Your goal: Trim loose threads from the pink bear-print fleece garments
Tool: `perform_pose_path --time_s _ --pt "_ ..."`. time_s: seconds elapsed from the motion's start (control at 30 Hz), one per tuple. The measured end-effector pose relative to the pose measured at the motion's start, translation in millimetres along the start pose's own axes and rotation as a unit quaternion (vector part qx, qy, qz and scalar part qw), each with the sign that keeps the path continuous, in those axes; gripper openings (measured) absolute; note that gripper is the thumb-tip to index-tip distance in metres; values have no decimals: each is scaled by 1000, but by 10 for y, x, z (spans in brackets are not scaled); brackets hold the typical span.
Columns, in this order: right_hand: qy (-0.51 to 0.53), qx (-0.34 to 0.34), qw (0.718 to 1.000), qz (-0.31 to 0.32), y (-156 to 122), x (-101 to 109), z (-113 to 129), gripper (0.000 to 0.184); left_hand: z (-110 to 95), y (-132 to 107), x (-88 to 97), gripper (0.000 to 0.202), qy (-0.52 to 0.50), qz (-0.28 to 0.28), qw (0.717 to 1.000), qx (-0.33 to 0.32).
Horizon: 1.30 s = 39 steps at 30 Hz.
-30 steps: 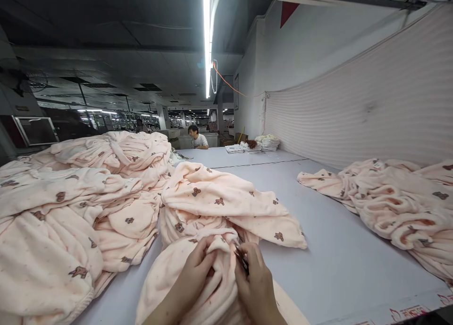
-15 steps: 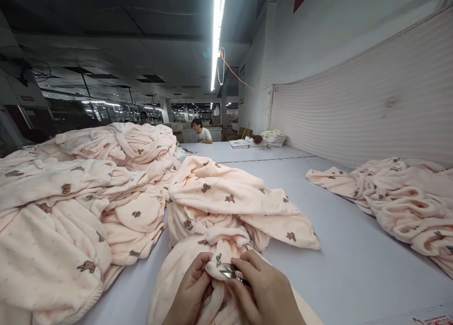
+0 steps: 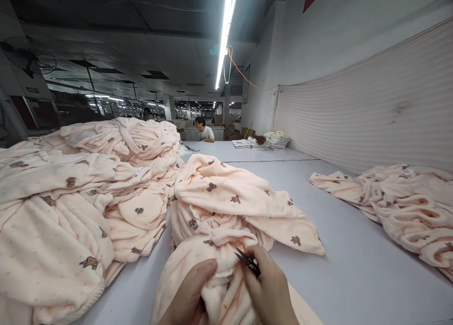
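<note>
A pale pink plush garment [image 3: 240, 200] printed with small brown bears lies bunched on the table in front of me. At its near edge, my left hand [image 3: 193, 289] grips a fold of the fabric, thumb on top and fingers mostly hidden beneath. Dark metal thread snips [image 3: 248, 262] sit in my right hand [image 3: 267, 285], their pointed blades apart and aimed up and left over the cloth. Between the two hands runs a short white fuzzy seam edge [image 3: 224, 273].
A large heap of matching garments [image 3: 88, 197] covers the left side. Another pile [image 3: 399, 207] lies at the right on the pale table [image 3: 339, 263]. Stacked white cloths [image 3: 276, 140] stand at the far end, where a person [image 3: 204, 130] sits.
The snips have moved up and right, away from the fabric edge pinched at my left fingers. My left hand has shifted slightly down, its hold on the cloth changed. The view has turned slightly left.
</note>
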State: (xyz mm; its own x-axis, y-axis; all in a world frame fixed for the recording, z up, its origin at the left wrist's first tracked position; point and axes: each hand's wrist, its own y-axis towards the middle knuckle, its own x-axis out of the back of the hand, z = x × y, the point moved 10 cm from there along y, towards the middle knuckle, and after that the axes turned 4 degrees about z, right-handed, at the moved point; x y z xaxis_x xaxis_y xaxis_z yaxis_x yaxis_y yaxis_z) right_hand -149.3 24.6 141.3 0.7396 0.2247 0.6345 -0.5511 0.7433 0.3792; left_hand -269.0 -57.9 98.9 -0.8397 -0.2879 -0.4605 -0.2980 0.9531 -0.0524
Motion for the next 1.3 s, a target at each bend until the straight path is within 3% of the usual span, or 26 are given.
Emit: perform_pose_path --time_s 0.1,0.2,0.27,0.37,0.47,0.8,0.97,1.1,1.3 --pt "16 -9 999 45 -3 -23 -21 4 110 -9 -134 40 -86 42 994 58" --pt "37 69 995 56 -102 20 133 14 208 -35 -260 42 -192 72 973 104" --pt "13 97 994 43 -162 57 198 21 216 -39 -267 43 -212 65 969 106" --pt "-31 85 995 29 -178 63 193 17 207 -44 -259 43 -214 58 970 105" --pt "-10 83 996 31 -158 57 191 16 192 -44 -282 41 -219 70 968 104" --pt "-10 90 995 33 -177 135 216 19 185 -27 -266 41 -165 68 980 84" --pt "-105 128 986 16 -254 99 311 21 206 -27 -169 43 -81 47 992 85" --pt "-71 108 991 11 -254 108 259 19 197 -18 -76 41 -44 20 997 63" --pt "-100 116 988 -6 -291 136 344 22 159 -7 -6 33 -18 -13 999 27"
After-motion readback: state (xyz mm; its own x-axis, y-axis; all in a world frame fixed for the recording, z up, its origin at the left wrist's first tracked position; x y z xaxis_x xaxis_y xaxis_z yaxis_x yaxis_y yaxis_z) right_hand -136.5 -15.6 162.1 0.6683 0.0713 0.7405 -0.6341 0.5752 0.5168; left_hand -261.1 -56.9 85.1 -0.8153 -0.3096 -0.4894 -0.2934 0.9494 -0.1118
